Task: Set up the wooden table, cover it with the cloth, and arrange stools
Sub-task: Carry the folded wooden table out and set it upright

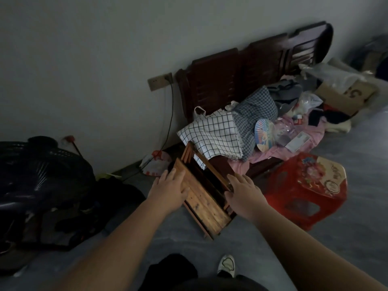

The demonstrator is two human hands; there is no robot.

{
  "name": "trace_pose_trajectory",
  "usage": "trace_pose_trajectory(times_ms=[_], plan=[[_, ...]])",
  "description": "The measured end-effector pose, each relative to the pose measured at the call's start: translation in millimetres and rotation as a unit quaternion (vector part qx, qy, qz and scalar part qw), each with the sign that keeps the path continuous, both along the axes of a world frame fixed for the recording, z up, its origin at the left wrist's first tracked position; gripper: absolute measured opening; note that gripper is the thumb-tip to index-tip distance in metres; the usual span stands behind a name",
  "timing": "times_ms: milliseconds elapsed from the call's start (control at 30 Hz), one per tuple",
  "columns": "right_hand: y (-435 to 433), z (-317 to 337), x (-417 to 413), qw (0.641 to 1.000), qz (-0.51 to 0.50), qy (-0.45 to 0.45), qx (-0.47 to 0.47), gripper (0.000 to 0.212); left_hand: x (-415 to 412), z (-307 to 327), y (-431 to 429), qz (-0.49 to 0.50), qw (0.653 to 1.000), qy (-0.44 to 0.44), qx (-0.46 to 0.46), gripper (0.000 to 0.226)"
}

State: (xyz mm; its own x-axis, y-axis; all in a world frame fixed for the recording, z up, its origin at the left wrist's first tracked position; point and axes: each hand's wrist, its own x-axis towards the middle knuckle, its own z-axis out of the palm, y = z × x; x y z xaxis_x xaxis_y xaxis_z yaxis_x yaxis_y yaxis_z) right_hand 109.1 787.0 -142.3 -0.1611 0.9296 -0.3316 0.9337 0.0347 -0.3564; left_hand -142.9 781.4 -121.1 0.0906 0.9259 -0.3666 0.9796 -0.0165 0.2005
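Observation:
A small wooden table (206,203) lies tipped on its side on the grey floor, leaning against a dark wooden bench (241,80). My left hand (169,186) rests with straight fingers on the table's left edge. My right hand (241,192) reaches with fingers spread to its right edge, touching it. A white cloth with a black grid (214,135) lies folded on the bench just behind the table. A red plastic stool (308,190) stands to the right of the table.
The bench is piled with a checked pillow (258,114), a round fan (265,135), pink fabric and bags. A cardboard box (344,95) sits far right. A dark pile with a black basket (42,171) fills the left floor. A cable hangs from a wall socket (160,80). My shoe (226,265) is below.

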Motion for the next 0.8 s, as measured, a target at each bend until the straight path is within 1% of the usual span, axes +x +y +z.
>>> trace_pose_trajectory(times_ms=[133,300,467,600,733,800], plan=[[42.8,-23.1,-12.6,0.999,-0.031,0.008,-0.029,0.065,-12.6,-22.1,59.7,-0.021,0.999,-0.007,-0.03,0.067],[90.9,-59.4,-36.4,0.994,-0.092,-0.006,-0.054,0.063,-30.8,-64.0,144.7,-0.092,0.993,-0.019,-0.073,0.066],[115.0,-85.2,-68.1,0.974,-0.215,-0.003,-0.079,0.057,-35.6,-110.9,213.3,-0.175,0.975,-0.019,-0.137,0.066],[129.0,-118.8,-77.5,0.954,-0.277,0.012,-0.114,0.055,-23.3,-147.2,250.9,-0.243,0.958,0.004,-0.151,0.065],[144.0,-162.7,-70.5,0.944,-0.308,0.015,-0.12,0.051,-5.7,-202.4,272.2,-0.273,0.947,0.0,-0.169,0.064],[153.3,-193.3,-65.7,0.935,-0.333,0.032,-0.119,0.048,4.7,-238.1,281.4,-0.271,0.946,-0.015,-0.175,0.063]])
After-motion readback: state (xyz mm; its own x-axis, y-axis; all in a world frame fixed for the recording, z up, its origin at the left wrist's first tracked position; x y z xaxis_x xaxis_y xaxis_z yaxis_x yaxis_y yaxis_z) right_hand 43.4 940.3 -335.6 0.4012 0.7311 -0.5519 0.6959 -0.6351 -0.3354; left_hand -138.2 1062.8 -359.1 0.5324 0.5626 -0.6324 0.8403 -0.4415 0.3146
